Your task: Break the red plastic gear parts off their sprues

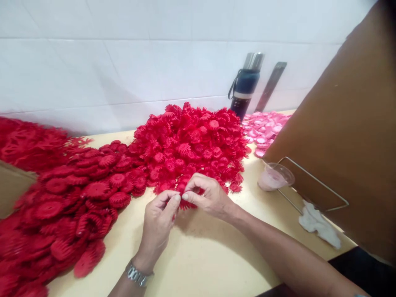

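Observation:
My left hand (pixel 161 216), with a metal watch at the wrist, pinches a red fringed piece (pixel 186 203) between thumb and forefinger. My right hand (pixel 208 197) meets it fingertip to fingertip, its thumb and forefinger closed on the same piece. Most of that piece hangs below and behind the fingers. Just beyond the hands rises a heap of red fringed flowers (pixel 192 144). Flatter red round pieces (pixel 52 208) are piled along the left side of the pale yellow table (pixel 210 264).
Behind the heap stand a dark blue bottle (pixel 246 88) and a dark strip (pixel 271 86) against the wall. Pink pieces (pixel 266 128) lie beside them. To the right are a plastic cup (pixel 274 178), a bent wire (pixel 318 179), a white cloth (pixel 318 224) and a large cardboard box (pixel 346 136).

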Demonstrator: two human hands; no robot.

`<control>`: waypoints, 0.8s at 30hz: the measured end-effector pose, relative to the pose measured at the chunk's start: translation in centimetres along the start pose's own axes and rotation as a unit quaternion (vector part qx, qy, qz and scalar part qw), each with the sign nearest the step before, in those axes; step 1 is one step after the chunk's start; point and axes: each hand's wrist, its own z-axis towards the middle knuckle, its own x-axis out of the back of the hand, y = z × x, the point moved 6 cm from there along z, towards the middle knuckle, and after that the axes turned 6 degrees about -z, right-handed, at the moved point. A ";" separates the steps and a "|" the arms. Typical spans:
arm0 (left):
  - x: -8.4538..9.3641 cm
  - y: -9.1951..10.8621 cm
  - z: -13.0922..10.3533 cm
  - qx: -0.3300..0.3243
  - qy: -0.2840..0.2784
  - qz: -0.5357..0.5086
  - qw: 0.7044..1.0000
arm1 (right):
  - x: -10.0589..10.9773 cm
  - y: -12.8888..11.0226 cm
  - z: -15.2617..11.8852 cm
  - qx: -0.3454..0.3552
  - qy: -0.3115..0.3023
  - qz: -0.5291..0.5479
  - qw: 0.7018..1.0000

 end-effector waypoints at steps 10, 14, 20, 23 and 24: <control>-0.9 -0.2 -0.2 0.028 0.009 -0.012 0.999 | -0.8 -0.1 -0.6 0.015 0.000 -0.068 0.998; -1.0 -0.8 -0.3 0.046 0.020 -0.049 0.998 | -1.3 0.1 -0.8 0.017 0.009 -0.113 0.993; -0.8 -0.6 -0.3 0.040 0.023 -0.070 0.996 | -0.9 -0.1 -0.8 0.019 0.020 -0.064 0.998; -0.7 -0.5 -0.2 0.036 0.030 -0.075 0.996 | -0.7 0.0 -0.8 -0.008 0.014 -0.021 1.000; -0.7 -0.5 -0.2 0.036 0.032 -0.079 0.996 | -0.8 0.0 -0.7 -0.014 -0.002 -0.006 1.000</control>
